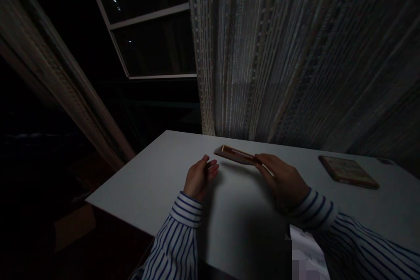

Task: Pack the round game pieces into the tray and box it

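Note:
A thin brown box [236,155] with a lighter border and small pale lettering is held above the white table [141,183], tilted so that mostly its narrow side shows. My right hand [285,179] grips its right end between thumb and fingers. Just left of the box's free end is my left hand [198,178], fingers apart and slightly curled, holding nothing and not touching the box. Both sleeves are white with blue stripes.
A flat framed or book-like item [348,172] lies on the table at the right, with a small dark item [385,162] behind it. White paper [308,249] is near the right forearm. Curtains [249,52] hang behind the table, beside a dark window [154,43].

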Tool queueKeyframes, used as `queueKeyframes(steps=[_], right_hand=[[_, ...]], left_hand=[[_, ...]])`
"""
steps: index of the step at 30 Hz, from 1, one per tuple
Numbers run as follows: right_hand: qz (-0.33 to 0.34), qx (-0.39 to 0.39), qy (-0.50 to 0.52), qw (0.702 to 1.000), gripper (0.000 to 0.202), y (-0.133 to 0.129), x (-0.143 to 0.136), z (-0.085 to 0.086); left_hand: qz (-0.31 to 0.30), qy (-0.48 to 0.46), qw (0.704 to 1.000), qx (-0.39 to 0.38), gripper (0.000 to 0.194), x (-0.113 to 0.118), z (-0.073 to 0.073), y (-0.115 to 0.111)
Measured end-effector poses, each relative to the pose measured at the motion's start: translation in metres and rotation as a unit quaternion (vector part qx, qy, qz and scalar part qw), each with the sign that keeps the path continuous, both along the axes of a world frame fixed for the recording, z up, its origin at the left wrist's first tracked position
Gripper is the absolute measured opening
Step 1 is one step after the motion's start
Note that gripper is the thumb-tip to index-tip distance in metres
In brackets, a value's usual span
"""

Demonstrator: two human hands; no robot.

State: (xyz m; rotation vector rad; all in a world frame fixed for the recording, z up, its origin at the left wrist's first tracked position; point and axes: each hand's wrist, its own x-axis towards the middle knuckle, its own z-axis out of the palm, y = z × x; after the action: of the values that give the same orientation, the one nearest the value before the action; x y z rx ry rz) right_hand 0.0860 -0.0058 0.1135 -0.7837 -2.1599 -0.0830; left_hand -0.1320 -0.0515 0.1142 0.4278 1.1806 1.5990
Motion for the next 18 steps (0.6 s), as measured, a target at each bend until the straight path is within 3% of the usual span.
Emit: queueKeyframes(steps=[3, 7, 9, 14, 18], right_hand=[[-0.011, 0.091, -0.066, 0.994, 0.031, -0.015, 0.02, -0.015], [0.002, 0.157, -0.107, 0.982, 0.032, -0.025, 0.037, -0.031], [0.001, 0.127, -0.102, 0.987, 0.031, -0.029, 0.039, -0.034], [-0.019, -0.013, -0.07, 0.997, 0.026, -0.037, 0.037, -0.033], [-0.029, -0.071, -0.05, 0.996, 0.024, -0.04, 0.037, -0.027]], left_hand=[[-0.034, -0.017, 0.999, -0.012, 0.017, 0.01, 0.006, -0.006], [-0.113, 0.013, 0.993, 0.023, 0.015, 0.019, 0.0, -0.01], [-0.137, 0.042, 0.989, 0.039, 0.018, 0.023, -0.005, -0.012], [-0.116, 0.092, 0.989, 0.009, 0.032, 0.029, -0.009, -0.016], [-0.121, 0.104, 0.987, 0.02, 0.035, 0.032, -0.008, -0.016]])
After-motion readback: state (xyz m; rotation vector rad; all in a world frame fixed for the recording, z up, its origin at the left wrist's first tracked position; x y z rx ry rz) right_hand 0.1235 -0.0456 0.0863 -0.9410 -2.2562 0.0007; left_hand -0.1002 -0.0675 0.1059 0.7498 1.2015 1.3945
